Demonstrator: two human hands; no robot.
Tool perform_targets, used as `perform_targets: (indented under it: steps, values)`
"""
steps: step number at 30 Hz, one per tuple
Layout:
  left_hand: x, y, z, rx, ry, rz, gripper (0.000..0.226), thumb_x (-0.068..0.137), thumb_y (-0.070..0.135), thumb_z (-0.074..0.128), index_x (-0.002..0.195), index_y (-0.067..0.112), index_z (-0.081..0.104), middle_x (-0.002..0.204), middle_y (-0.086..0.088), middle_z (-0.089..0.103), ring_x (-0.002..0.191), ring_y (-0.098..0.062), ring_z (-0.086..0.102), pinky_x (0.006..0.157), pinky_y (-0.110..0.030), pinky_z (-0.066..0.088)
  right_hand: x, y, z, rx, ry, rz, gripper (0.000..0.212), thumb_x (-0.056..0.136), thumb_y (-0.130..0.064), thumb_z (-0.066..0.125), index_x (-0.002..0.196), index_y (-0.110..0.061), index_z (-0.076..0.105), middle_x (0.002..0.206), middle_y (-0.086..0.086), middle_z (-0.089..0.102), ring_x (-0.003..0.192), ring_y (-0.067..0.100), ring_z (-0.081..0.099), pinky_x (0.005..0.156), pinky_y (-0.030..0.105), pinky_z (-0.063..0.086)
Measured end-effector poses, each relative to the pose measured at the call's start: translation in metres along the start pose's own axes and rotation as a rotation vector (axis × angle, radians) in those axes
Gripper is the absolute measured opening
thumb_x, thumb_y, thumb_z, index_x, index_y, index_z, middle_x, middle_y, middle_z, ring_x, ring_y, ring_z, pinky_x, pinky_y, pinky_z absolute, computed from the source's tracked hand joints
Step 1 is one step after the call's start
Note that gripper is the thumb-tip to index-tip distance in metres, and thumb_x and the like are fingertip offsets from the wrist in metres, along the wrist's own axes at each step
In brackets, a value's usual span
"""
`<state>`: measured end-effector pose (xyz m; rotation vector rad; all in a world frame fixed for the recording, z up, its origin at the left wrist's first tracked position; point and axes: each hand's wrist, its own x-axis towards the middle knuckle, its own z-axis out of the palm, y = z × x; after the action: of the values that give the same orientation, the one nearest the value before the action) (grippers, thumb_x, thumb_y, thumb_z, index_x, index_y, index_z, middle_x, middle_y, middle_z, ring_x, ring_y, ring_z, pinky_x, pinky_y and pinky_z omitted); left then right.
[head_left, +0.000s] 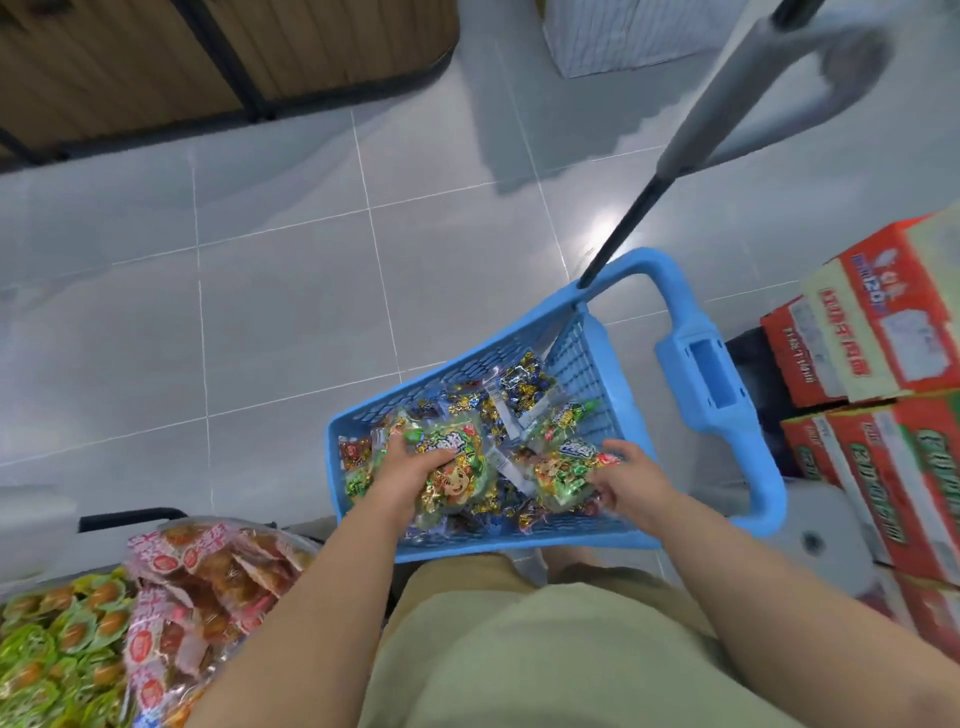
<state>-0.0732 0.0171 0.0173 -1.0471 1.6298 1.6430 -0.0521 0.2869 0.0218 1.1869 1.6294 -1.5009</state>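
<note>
Left hand (411, 466) and right hand (632, 480) grip snack bags (460, 480).

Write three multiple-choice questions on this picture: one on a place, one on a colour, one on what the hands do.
1. Relative to the basket, the red cartons stand: A. inside it; B. at its right; C. at its left.
2. The basket is: A. blue; B. black; C. yellow.
3. The left hand and right hand: A. hang free; B. rest on the cartons; C. each hold a snack bag.
Answers: 1 B, they are stacked at its right. 2 A, its mesh walls are blue. 3 C, fingers curl round the left snack bag and the right snack bag.
</note>
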Motion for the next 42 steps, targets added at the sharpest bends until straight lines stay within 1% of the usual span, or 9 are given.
perform_targets:
  steps: [7,11,15,18,22,24,29,36,42]
  values:
    - [-0.003,0.015,0.017,0.144,-0.016,0.007,0.103,0.070,0.025,0.082,0.151,0.026,0.019,0.157,-0.011,0.025,0.137,-0.036,0.035,0.108,-0.058,0.032,-0.036,-0.024,-0.021,0.193,-0.464,-0.028,0.048,0.086,0.014,0.048,0.114,-0.024,0.052,0.049,-0.001,0.052,0.041,0.007,0.047,0.041,0.017,0.042]
    - [-0.010,0.026,0.023,0.049,-0.247,0.010,0.107,0.064,0.035,0.079,0.152,0.022,0.018,0.157,-0.012,0.023,0.141,-0.033,0.026,0.114,-0.057,0.018,-0.037,-0.037,-0.003,0.133,-0.573,-0.096,0.048,0.086,0.014,0.047,0.112,-0.026,0.056,0.070,0.003,0.049,0.052,0.011,0.052,0.050,0.022,0.047]
    - [-0.017,0.037,0.026,-0.017,-0.341,0.015,0.097,0.077,0.054,0.063,0.154,0.027,0.010,0.161,-0.003,0.007,0.148,-0.025,0.006,0.116,-0.052,0.002,-0.038,-0.051,0.024,0.007,-0.440,-0.227,0.026,0.084,-0.006,0.065,0.100,-0.026,0.060,0.095,-0.001,0.057,0.074,0.012,0.060,0.052,0.022,0.047]
    - [-0.018,0.041,0.021,0.061,-0.459,0.020,0.105,0.065,0.073,0.061,0.152,0.029,0.021,0.160,-0.004,0.015,0.147,-0.027,0.012,0.115,-0.057,0.005,-0.034,-0.058,0.042,-0.149,-0.304,-0.372,0.032,0.078,-0.023,0.075,0.104,-0.032,0.057,0.112,-0.001,0.059,0.086,0.014,0.062,0.065,0.025,0.052]
    - [-0.015,0.035,0.010,0.117,-0.365,0.013,0.130,0.049,0.049,0.082,0.153,0.028,0.007,0.161,-0.007,0.013,0.145,-0.032,0.020,0.115,-0.059,0.012,-0.026,-0.061,0.066,-0.258,-0.307,-0.407,0.067,0.069,-0.040,0.080,0.124,-0.040,0.042,0.126,-0.003,0.047,0.115,0.018,0.053,0.095,0.036,0.046]
    - [-0.013,0.031,0.002,0.093,-0.303,0.023,0.132,0.049,0.043,0.084,0.154,0.026,0.006,0.161,-0.005,0.011,0.144,-0.031,0.021,0.114,-0.057,0.015,-0.017,-0.062,0.074,-0.244,-0.276,-0.381,0.071,0.071,-0.049,0.075,0.131,-0.041,0.038,0.122,-0.007,0.046,0.114,0.016,0.050,0.094,0.036,0.042]
    - [-0.004,0.021,-0.018,-0.084,-0.112,-0.027,0.129,0.050,0.034,0.085,0.153,0.030,0.008,0.159,-0.008,0.021,0.140,-0.034,0.029,0.114,-0.060,0.017,0.031,-0.058,0.077,-0.220,0.025,-0.160,0.048,0.090,-0.032,0.059,0.133,-0.016,0.045,0.133,0.009,0.049,0.111,0.025,0.050,0.095,0.038,0.040]
    - [0.012,0.008,-0.039,-0.275,0.074,-0.144,0.118,0.065,0.027,0.085,0.152,0.035,0.006,0.150,-0.013,0.038,0.132,-0.038,0.042,0.105,-0.062,0.034,0.091,-0.061,0.087,-0.374,0.108,-0.203,0.086,0.081,-0.033,0.071,0.149,-0.022,0.020,0.154,0.008,0.025,0.138,0.030,0.029,0.111,0.043,0.030]
    - [0.020,0.011,-0.042,-0.389,0.073,-0.158,0.127,0.039,0.036,0.092,0.148,0.032,0.026,0.141,-0.018,0.050,0.123,-0.039,0.052,0.104,-0.063,0.035,0.119,-0.064,0.092,-1.015,0.112,-0.184,0.116,0.067,-0.037,0.082,0.151,-0.025,0.003,0.155,0.010,0.017,0.141,0.035,0.017,0.115,0.048,0.021]
